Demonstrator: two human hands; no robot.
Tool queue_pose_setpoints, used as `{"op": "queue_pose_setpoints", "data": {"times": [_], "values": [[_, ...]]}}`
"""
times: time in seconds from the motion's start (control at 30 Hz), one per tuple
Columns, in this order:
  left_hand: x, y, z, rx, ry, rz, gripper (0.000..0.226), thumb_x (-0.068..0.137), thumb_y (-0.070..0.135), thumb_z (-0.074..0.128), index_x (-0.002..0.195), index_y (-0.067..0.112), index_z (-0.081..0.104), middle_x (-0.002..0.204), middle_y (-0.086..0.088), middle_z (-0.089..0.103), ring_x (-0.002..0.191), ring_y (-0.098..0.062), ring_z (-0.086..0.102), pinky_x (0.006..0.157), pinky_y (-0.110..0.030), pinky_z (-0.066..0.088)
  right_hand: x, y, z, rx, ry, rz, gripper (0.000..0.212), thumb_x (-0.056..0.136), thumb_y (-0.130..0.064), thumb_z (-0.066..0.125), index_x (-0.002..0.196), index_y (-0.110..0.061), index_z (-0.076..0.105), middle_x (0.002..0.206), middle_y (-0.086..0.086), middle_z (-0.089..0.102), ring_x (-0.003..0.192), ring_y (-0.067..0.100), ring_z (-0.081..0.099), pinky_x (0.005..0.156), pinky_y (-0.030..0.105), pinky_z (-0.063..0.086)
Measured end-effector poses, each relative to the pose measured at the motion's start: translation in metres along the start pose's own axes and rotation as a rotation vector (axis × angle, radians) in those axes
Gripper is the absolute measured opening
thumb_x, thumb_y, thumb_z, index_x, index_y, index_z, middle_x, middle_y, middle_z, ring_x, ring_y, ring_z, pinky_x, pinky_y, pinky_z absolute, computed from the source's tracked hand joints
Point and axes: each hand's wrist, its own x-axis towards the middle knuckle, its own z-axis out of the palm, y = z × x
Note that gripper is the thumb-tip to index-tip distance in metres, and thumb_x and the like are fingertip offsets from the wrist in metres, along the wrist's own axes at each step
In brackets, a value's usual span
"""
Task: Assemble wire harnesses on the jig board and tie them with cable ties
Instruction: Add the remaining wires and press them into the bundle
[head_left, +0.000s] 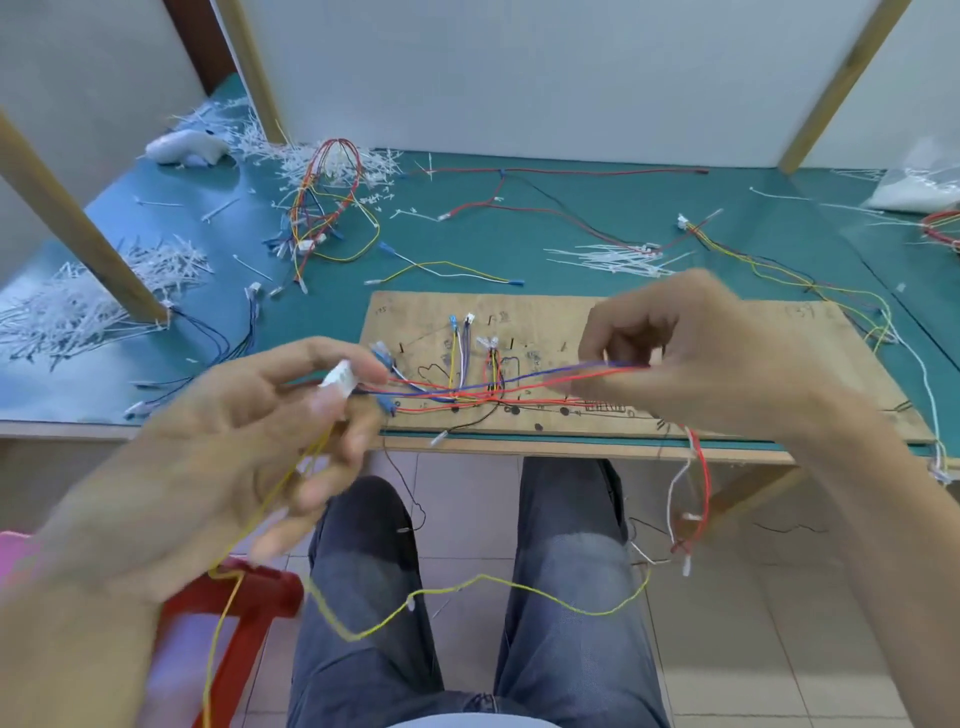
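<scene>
Here, thin red wires (597, 370), taut — blocky white connector (340, 382).

The light is bright and soft. Shadows are faint. The left hand (218, 441) is blurry; the right hand (691, 348) a little. The table (78, 384) shines pale. Posts (78, 223) lean near edges.

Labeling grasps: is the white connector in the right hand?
No, the left hand pinches the white connector; the right hand pinches red and blue wires.
</scene>
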Motion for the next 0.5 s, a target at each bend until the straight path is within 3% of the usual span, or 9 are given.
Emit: {"op": "queue_pose_setpoints", "data": {"times": [0.07, 0.1, 0.2, 0.27, 0.37, 0.5], "values": [[0.001, -0.003, 0.003, -0.001, 0.070, -0.010, 0.044, 0.099, 0.040, 0.070, 0.132, 0.011, 0.067, 0.088, -0.007, 0.056, 0.069, -0.018, 0.052, 0.043, -0.024, 0.043, -0.005, -0.004, 0.008, 0.142, -0.162, 0.037, 0.039, 0.083, -0.054, 0.084, 0.078, -0.018, 0.072, 0.058, 0.005, 0.057, 0.054, 0.026, 0.048, 0.051, 0.041, 0.039], [0.004, -0.005, 0.005, 0.008, 0.116, -0.002, 0.039, 0.101, 0.039, 0.067, 0.131, 0.013, 0.069, 0.088, -0.007, 0.056, 0.070, -0.021, 0.051, 0.044, -0.026, 0.041, -0.007, -0.004, 0.013, 0.228, -0.211, 0.042, 0.034, 0.085, -0.048, 0.085, 0.078, -0.017, 0.071, 0.058, 0.004, 0.059, 0.052, 0.019, 0.050, 0.048, 0.034, 0.038], [0.010, -0.009, 0.015, -0.091, 0.282, 0.022, 0.028, 0.104, 0.017, 0.055, 0.125, 0.013, 0.073, 0.089, -0.010, 0.062, 0.072, -0.025, 0.058, 0.042, -0.028, 0.044, -0.009, -0.003, 0.034, 0.379, -0.277, 0.097, 0.025, 0.093, -0.036, 0.080, 0.082, -0.018, 0.067, 0.055, 0.003, 0.062, 0.051, 0.014, 0.055, 0.051, 0.019, 0.041], [0.011, -0.010, 0.016, -0.148, 0.328, 0.030, 0.027, 0.099, 0.012, 0.056, 0.118, 0.009, 0.075, 0.089, -0.012, 0.066, 0.075, -0.021, 0.064, 0.044, -0.029, 0.053, -0.007, 0.001, 0.048, 0.408, -0.299, 0.135, 0.023, 0.098, -0.032, 0.076, 0.085, -0.017, 0.063, 0.060, 0.006, 0.066, 0.053, 0.020, 0.061, 0.057, 0.027, 0.046], [0.012, -0.015, 0.013, -0.128, 0.371, 0.024, 0.021, 0.093, 0.016, 0.063, 0.109, 0.013, 0.077, 0.092, -0.016, 0.071, 0.079, -0.021, 0.068, 0.054, -0.035, 0.060, -0.003, 0.005, 0.065, 0.481, -0.322, 0.199, 0.020, 0.100, -0.026, 0.073, 0.090, -0.016, 0.059, 0.077, 0.009, 0.073, 0.058, 0.031, 0.069, 0.061, 0.049, 0.053], [0.015, -0.023, 0.005, -0.076, 0.432, -0.016, 0.020, 0.093, 0.019, 0.067, 0.110, 0.013, 0.076, 0.102, -0.019, 0.075, 0.082, -0.023, 0.071, 0.065, -0.040, 0.064, 0.005, 0.007, 0.081, 0.505, -0.273, 0.189, 0.020, 0.100, -0.026, 0.073, 0.091, -0.017, 0.058, 0.078, 0.001, 0.070, 0.063, 0.031, 0.071, 0.059, 0.035, 0.051]]}}
